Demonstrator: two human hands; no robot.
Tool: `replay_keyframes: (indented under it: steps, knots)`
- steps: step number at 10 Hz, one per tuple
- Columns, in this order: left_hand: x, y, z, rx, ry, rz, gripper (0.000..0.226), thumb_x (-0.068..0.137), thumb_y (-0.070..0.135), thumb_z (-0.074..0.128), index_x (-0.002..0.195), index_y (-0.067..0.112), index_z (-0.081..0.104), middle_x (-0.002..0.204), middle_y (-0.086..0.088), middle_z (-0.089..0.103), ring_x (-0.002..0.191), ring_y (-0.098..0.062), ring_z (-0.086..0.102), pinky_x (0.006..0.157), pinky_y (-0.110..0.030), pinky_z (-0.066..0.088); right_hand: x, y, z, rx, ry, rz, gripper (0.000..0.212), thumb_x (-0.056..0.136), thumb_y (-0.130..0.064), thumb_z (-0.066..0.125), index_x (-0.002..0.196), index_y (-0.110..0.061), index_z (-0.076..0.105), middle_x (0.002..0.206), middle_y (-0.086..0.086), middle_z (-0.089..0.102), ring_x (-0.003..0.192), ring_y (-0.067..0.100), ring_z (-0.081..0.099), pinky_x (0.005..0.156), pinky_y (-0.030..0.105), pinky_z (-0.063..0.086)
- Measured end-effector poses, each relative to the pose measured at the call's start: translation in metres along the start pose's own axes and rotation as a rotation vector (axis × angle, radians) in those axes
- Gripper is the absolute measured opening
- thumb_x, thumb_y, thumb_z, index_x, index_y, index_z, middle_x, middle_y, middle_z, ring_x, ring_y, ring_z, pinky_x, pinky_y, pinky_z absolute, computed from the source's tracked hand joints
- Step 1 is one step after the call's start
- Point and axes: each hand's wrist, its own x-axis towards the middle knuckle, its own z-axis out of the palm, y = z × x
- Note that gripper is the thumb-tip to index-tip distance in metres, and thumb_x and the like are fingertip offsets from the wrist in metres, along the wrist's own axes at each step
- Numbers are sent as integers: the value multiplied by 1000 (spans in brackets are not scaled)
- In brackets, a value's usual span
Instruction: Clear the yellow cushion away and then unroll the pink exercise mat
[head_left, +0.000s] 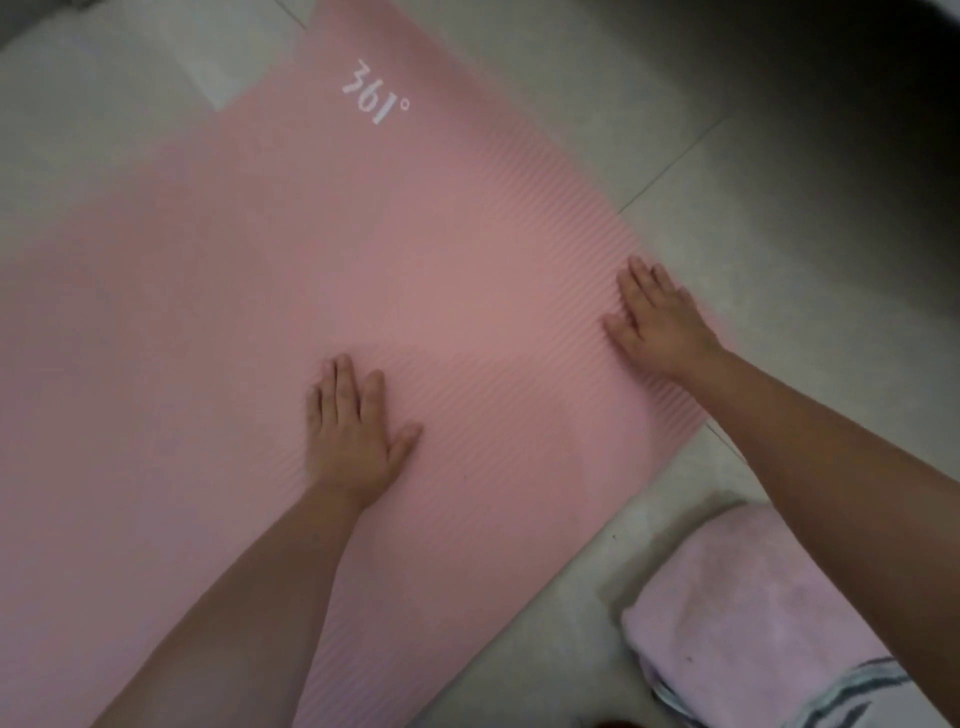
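Mat (322, 249) flat on floor (753, 218). Left hand (353, 431) and right hand (660, 322) press palms down, grip open, likely smoothing it. No cushion seen.

Floor (753, 249): pale grey tile with thin grout lines. Upper right corner falls into deep shadow. A folded pale pink towel (753, 613) with grey stripes lies on the floor at lower right.

Mat (311, 249) lies flat on floor (727, 218), running diagonally, logo (375, 91) at far end. Left hand (353, 431) flat on mat mid-width; right hand (660, 322) flat at mat's right edge. Towel (737, 613) on floor right of mat, under right forearm.
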Motion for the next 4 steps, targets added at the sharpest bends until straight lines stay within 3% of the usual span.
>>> replay_keyframes:
  steps: [1,2,3,4]
  knots:
    - [-1,-2,3,-48,66,4,93,73,59,17,138,-5,37,149,-34,22,140,-46,17,115,-52,12,-2,-2,0,4,10,-1,64,96,-41,32,148,-15,6,159,4,-2,146,22,-2,118,43,4]
    - [-2,-5,6,-40,73,6,97,71,59,13,142,-6,24,152,-28,16,144,-40,11,117,-45,5,-6,-13,-9,1,6,24,64,94,-32,42,146,-9,14,159,10,4,146,27,5,119,42,10]
    - [-1,-6,7,-35,87,1,99,69,60,8,144,-5,17,154,-24,13,145,-36,8,116,-37,0,-12,-32,-20,74,143,13,53,90,-16,50,137,3,35,153,21,23,142,31,23,116,34,19]
    - [2,-5,7,-36,76,-11,101,67,61,2,146,-1,12,157,-20,7,146,-33,3,114,-32,-6,-24,-57,-36,203,318,-12,40,88,-12,49,124,5,52,138,23,48,127,31,46,104,27,30]
